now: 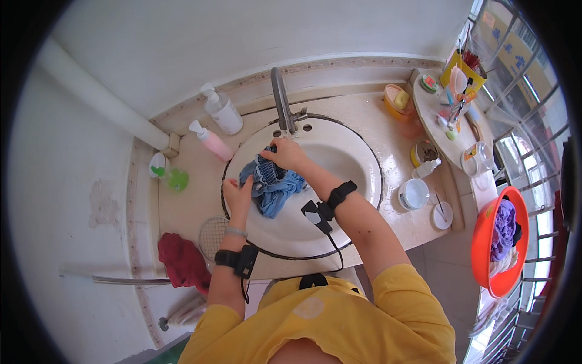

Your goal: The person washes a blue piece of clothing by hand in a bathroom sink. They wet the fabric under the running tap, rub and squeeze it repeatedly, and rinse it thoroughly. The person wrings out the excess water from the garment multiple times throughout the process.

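A blue denim-like garment with a gathered elastic waistband lies bunched on the left side of the white oval sink basin. My right hand grips its upper edge, just below the spout of the metal faucet. At the garment's left edge, my left hand pinches the cloth between thumb and fingers. The lower part of the garment hangs down into the basin. Folds hide the far side of the waistband.
Left of the sink stand a pink pump bottle and a white pump bottle. A dark red cloth hangs at the counter's left front. On the right are a soap dish, a white jar and an orange-red basin of clothes.
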Tool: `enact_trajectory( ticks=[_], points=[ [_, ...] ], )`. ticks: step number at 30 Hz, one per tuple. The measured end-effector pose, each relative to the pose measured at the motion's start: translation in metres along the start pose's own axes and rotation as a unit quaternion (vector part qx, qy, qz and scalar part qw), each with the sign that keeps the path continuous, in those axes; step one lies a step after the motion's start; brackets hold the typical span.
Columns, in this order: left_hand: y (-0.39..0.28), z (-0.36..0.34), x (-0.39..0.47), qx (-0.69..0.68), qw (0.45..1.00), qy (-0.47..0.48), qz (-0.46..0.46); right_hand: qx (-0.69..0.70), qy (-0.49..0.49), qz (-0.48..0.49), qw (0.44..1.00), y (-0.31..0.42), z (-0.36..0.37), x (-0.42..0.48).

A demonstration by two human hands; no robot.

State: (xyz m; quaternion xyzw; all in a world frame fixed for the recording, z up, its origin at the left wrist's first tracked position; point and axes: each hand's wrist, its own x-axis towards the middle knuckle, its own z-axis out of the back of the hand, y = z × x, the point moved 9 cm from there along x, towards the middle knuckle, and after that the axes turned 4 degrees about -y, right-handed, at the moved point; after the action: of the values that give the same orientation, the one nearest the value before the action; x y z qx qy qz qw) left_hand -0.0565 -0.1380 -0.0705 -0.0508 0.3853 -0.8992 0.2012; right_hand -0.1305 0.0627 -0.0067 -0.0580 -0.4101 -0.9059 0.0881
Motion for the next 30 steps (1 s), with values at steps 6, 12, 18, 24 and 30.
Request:
enact_trajectory(
  ticks=[6, 12, 18, 24, 30],
  points=[
    [0.044, -0.083, 0.023, -0.175, 0.984, 0.033, -0.017, -0.033, 0.044, -0.067, 0.996, -0.018, 0.004, -0.008],
    [0.004, -0.168, -0.023, 0.127, 0.962, 0.131, -0.202, -0.055, 0.013, -0.106, 0.993, -0.052, 0.043, -0.033],
    [-0.015, -0.200, -0.045, -0.134, 0.940, 0.291, -0.113, -0.072, -0.009, -0.100, 0.992, -0.045, 0.061, -0.040],
    [-0.140, -0.087, -0.050, -0.167, 0.924, 0.211, -0.272, -0.004, -0.070, -0.058, 0.996, -0.028, 0.062, -0.022],
    [-0.138, -0.079, -0.035, -0.464, 0.832, 0.251, -0.171, 0.158, -0.043, -0.029, 0.986, 0.011, 0.039, -0.015]
  ],
)
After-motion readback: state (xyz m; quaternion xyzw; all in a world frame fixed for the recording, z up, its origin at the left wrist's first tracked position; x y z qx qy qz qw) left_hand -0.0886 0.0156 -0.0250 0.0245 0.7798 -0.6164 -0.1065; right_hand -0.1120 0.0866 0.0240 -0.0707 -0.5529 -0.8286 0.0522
